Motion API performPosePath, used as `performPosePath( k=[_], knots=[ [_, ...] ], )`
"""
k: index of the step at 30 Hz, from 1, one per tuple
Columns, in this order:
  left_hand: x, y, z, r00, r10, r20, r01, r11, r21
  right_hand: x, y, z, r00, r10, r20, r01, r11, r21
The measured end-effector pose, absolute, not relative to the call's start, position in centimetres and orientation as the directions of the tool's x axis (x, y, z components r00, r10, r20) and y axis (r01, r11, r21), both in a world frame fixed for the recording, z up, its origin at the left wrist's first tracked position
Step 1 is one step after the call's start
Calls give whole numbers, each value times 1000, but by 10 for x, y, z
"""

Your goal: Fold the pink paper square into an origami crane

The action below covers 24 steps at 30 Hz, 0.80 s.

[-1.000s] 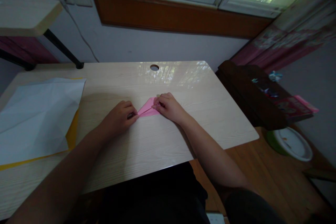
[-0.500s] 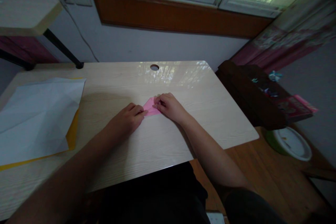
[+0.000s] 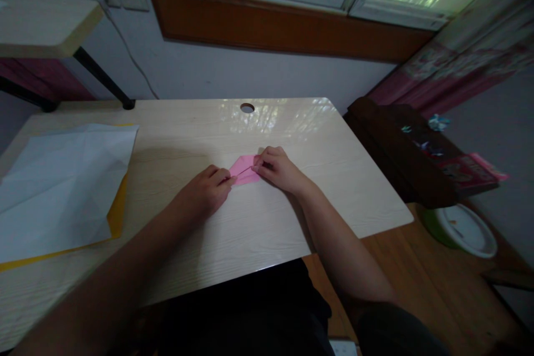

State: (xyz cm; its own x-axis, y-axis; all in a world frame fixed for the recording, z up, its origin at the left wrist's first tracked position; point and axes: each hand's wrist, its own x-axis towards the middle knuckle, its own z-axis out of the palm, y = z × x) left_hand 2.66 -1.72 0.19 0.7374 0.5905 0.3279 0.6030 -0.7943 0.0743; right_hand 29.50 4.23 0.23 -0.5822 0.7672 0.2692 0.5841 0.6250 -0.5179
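Note:
A small piece of folded pink paper (image 3: 243,167) lies on the pale wood-grain desk (image 3: 258,222), with a crease or edge running slantwise across it. At its left end my left hand (image 3: 211,189) is closed, thumb and fingers pinching the paper's tip. My right hand (image 3: 277,168) grips the right part of the paper between curled fingers and thumb, covering that end. Both hands rest low at the desk surface.
Large creased white paper (image 3: 62,183) lies over a yellow sheet (image 3: 117,214) on the left. A round hole (image 3: 247,108) pierces the desk near the wall. To the right stand dark wooden furniture (image 3: 387,150) with small items and a white-topped bin (image 3: 467,228).
My right hand has slid slightly to the right along the paper, away from my left hand. More of the pink paper and its slanting line now shows between them.

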Motion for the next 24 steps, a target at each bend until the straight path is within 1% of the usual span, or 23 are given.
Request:
performPosePath(
  k=[3, 5, 9, 16, 20, 24],
  knots=[
    [26, -18, 4, 740, 588, 327, 605, -794, 58, 288, 39, 3, -542, 801, 253, 677, 595, -433],
    [26, -18, 6, 742, 592, 314, 609, -792, 54, 284, 38, 4, -527, 814, 242, 704, 578, -412],
    [23, -19, 10, 747, 593, 300, 603, -795, 67, 280, 36, 6, -516, 824, 236, 713, 565, -415],
    [19, -18, 7, 740, 595, 314, 594, -797, 110, 283, 39, 1, -509, 817, 270, 706, 576, -413],
    [20, -15, -2, 722, 579, 379, 573, -807, 143, 289, 43, -4, -480, 819, 316, 697, 574, -430],
    [24, -13, -9, 694, 576, 432, 532, -814, 232, 292, 47, -8, -465, 811, 354, 672, 584, -454]
  ],
)
